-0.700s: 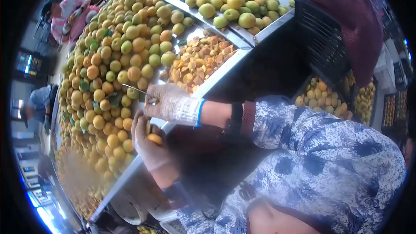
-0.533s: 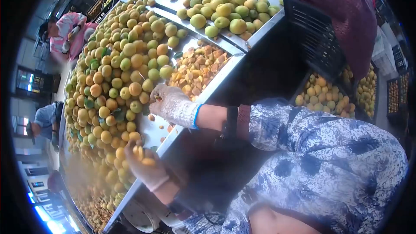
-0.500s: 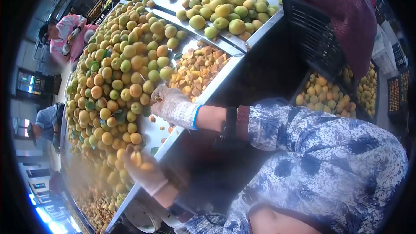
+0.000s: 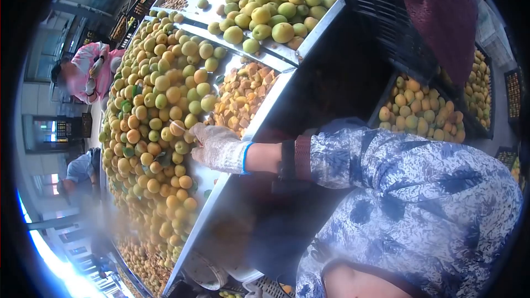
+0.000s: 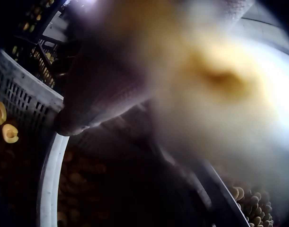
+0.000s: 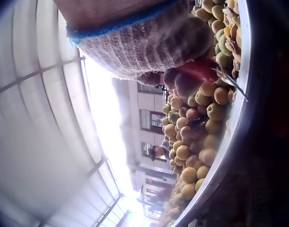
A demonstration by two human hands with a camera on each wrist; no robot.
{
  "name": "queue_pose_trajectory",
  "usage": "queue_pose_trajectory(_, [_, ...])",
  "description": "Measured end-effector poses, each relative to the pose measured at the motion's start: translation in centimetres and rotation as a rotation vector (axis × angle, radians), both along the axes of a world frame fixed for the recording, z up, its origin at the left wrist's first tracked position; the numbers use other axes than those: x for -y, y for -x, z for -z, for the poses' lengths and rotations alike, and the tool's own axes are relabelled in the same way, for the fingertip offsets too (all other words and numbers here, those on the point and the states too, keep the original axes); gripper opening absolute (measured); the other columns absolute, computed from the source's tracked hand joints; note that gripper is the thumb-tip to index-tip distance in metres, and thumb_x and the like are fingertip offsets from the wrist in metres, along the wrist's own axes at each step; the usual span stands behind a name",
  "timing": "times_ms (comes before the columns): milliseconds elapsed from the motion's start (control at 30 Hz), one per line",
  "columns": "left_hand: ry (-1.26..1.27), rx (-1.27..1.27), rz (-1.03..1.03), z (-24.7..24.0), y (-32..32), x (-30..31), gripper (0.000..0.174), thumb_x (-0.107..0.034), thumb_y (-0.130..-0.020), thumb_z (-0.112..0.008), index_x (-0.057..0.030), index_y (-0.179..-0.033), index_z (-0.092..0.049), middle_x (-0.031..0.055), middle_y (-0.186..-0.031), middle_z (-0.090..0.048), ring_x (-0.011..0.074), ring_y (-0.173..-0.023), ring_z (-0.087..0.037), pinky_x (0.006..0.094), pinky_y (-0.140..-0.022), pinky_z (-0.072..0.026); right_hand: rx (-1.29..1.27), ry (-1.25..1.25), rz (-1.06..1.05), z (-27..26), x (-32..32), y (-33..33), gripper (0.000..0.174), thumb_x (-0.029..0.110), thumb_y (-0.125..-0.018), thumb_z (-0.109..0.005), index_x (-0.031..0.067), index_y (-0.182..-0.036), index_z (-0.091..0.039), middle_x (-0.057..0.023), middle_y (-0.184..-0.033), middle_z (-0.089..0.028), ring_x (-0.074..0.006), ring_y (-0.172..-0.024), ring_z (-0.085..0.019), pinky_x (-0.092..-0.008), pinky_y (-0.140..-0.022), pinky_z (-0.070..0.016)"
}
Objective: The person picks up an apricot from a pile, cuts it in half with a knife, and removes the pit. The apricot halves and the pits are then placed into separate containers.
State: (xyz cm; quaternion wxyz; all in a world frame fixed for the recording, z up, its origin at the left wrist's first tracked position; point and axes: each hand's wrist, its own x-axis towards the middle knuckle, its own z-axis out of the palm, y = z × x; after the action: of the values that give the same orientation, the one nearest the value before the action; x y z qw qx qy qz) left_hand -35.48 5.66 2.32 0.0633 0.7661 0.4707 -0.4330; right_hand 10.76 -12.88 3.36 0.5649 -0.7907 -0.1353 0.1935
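Note:
My right hand [image 4: 220, 148], in a knitted glove with a blue cuff edge, grips a small knife [image 4: 181, 127] beside the large heap of apricots [image 4: 160, 99]. In the right wrist view the gloved hand [image 6: 139, 47] is curled round the knife's red handle [image 6: 201, 70], its thin blade pointing past the fingers. My left hand is not discernible in the head view. A large pale blur, seemingly my left hand [image 5: 206, 123], fills the left wrist view's right side, with an orange patch on it; its fingers cannot be made out. Apricot halves [image 5: 10, 134] show at the left.
Cut apricot pieces [image 4: 243, 96] lie near the metal table edge [image 4: 256, 118]. Greener fruit [image 4: 276, 14] sits on a tray behind. A black crate [image 4: 386, 27] stands right; a white bucket [image 4: 204, 270] and a pale basket [image 5: 26, 90] are low down. Two people work across the table.
My left hand, holding apricot pieces over the table edge before, has left that spot and the head view shows it no more. The head view has shifted; the right hand still grips the knife.

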Motion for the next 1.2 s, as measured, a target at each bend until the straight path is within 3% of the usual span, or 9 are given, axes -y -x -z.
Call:
queue_pose_trajectory(100, [0.225, 0.601, -0.020, 8.9, 5.2, -10.6, 0.040, -0.033, -0.085, -0.061, 0.0067, -0.089, -0.060, 0.0210, -0.083, -0.067, 0.0370, -0.068, -0.060, 0.0433, -0.070, -0.0479, 0.060, 0.000, 0.149, 2.4, -1.2, -0.4, 0.028, 0.020, -0.083, -0.059, 0.0072, -0.109, -0.058, -0.0134, -0.091, -0.063, -0.0289, -0.079, -0.064, -0.0390, -0.073, -0.0521])
queue_pose_trajectory(167, [-0.026, 0.845, 0.082, 6.0, -4.0, -8.6, 0.035, -0.027, -0.086, -0.059, 0.0075, -0.091, -0.063, 0.0112, -0.075, -0.064, 0.0202, -0.070, -0.058, 0.0353, -0.070, -0.0488, -0.361, -0.236, 0.159, -0.7, 1.0, -0.6, 0.024, 0.027, -0.088, -0.056, 0.0094, -0.104, -0.059, -0.0157, -0.087, -0.065, -0.0290, -0.071, -0.066, -0.0390, -0.064, -0.0541])
queue_pose_trajectory(200, [-0.015, 0.824, 0.076, 5.5, -8.0, -10.1, 0.032, -0.021, -0.090, -0.054, 0.0091, -0.099, -0.062, 0.0276, -0.095, -0.063, 0.0383, -0.086, -0.062, 0.0421, -0.079, -0.0477, -0.358, -0.242, 0.163, -0.6, 0.9, -1.0, 0.024, 0.027, -0.088, -0.056, 0.0094, -0.104, -0.059, -0.0157, -0.087, -0.065, -0.0290, -0.071, -0.066, -0.0390, -0.064, -0.0541])
queue_pose_trajectory(367, [0.085, 1.303, 0.355, -2.0, -32.4, -3.1, 0.031, -0.018, -0.091, -0.054, 0.0047, -0.111, -0.061, 0.0168, -0.104, -0.065, 0.0246, -0.094, -0.060, 0.0357, -0.085, -0.0464, -0.564, -0.768, 0.528, 0.9, 1.5, -4.1, 0.024, 0.033, -0.093, -0.055, 0.0117, -0.102, -0.061, -0.0031, -0.064, -0.055, -0.0144, -0.045, -0.052, -0.0312, -0.042, -0.0447])
queue_pose_trajectory(467, [0.012, 1.279, 0.667, -2.3, -44.4, 0.5, 0.035, -0.019, -0.089, -0.058, 0.0011, -0.117, -0.059, 0.0190, -0.117, -0.060, 0.0357, -0.108, -0.056, 0.0399, -0.093, -0.0432, -0.694, -0.960, 0.650, -1.5, 4.0, -5.2, 0.021, 0.036, -0.094, -0.053, 0.0154, -0.099, -0.058, 0.0010, -0.061, -0.048, -0.0119, -0.040, -0.044, -0.0296, -0.035, -0.0367])
queue_pose_trajectory(667, [-0.359, 1.000, 1.049, 2.0, -59.0, 6.5, 0.062, -0.040, -0.080, -0.065, -0.0109, -0.132, -0.049, 0.0115, -0.148, -0.034, 0.0291, -0.135, -0.033, 0.0391, -0.111, -0.0251, -0.792, -1.035, 0.656, -0.5, 5.4, -7.1, 0.023, 0.026, -0.091, -0.057, 0.0159, -0.111, -0.051, 0.0007, -0.067, -0.048, -0.0107, -0.041, -0.043, -0.0279, -0.032, -0.0362])
queue_pose_trajectory(967, [-0.360, 0.927, 0.980, 5.7, -61.5, 7.9, 0.053, -0.041, -0.079, -0.066, -0.0070, -0.119, -0.059, 0.0153, -0.146, -0.036, 0.0314, -0.136, -0.030, 0.0435, -0.112, -0.0215, -0.765, -0.899, 0.581, -1.5, 5.3, -6.9, 0.021, 0.023, -0.089, -0.058, 0.0141, -0.107, -0.057, -0.0001, -0.064, -0.051, -0.0120, -0.040, -0.047, -0.0293, -0.034, -0.0391])
queue_pose_trajectory(1067, [-0.058, 1.488, 0.877, 6.2, -57.3, 7.1, 0.050, -0.023, -0.082, -0.064, 0.0034, -0.122, -0.052, 0.0261, -0.140, -0.039, 0.0344, -0.128, -0.040, 0.0397, -0.107, -0.0312, -0.729, -0.853, 0.528, -2.0, 5.6, -6.1, 0.025, 0.020, -0.092, -0.053, 0.0094, -0.115, -0.055, -0.0014, -0.072, -0.053, -0.0095, -0.043, -0.046, -0.0261, -0.037, -0.0403])
queue_pose_trajectory(1200, [0.958, 1.574, -0.120, 0.2, -46.8, 7.7, 0.056, -0.004, -0.086, -0.056, 0.0060, -0.137, -0.037, 0.0162, -0.118, -0.053, 0.0209, -0.102, -0.057, 0.0318, -0.088, -0.0471, -0.332, -0.606, 0.294, -0.5, 3.6, -4.2, 0.035, 0.029, -0.095, -0.053, 0.0128, -0.126, -0.054, -0.0028, -0.082, -0.058, -0.0080, -0.058, -0.054, -0.0234, -0.049, -0.0459])
